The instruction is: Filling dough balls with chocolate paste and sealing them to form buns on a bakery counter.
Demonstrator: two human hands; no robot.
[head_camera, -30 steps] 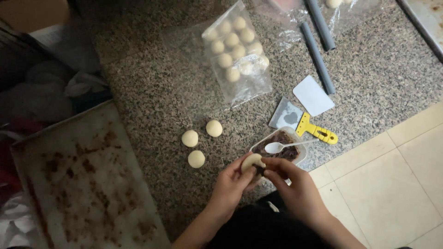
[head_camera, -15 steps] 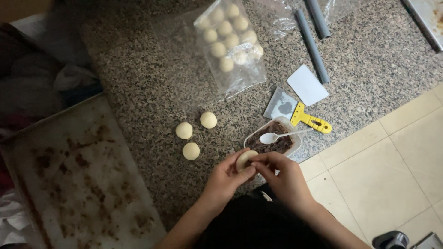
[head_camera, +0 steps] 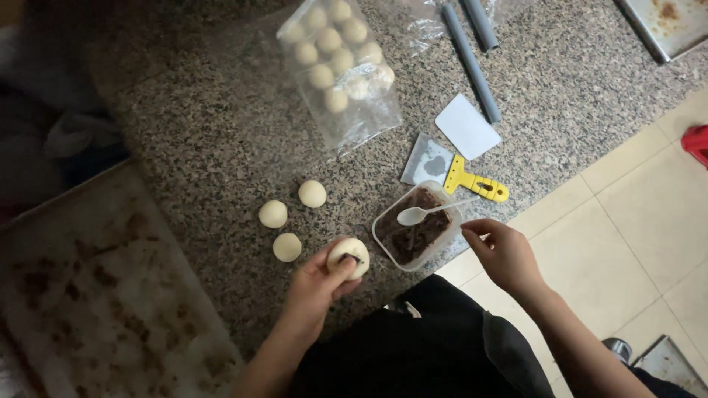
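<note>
Beside three finished dough balls, the left hand grasps a filled dough ball alone — the right hand has let go and now hangs loosely curled, empty, right of the filling tub — shaping now proceeds one-handed.

At the left, the stained baking tray is blurred and cut off by the frame's edge. At upper right, another tray is cropped.

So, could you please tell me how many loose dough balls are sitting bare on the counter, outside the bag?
3: one at the left, one upper right of it, one below, all apart, left of the left hand.
</note>
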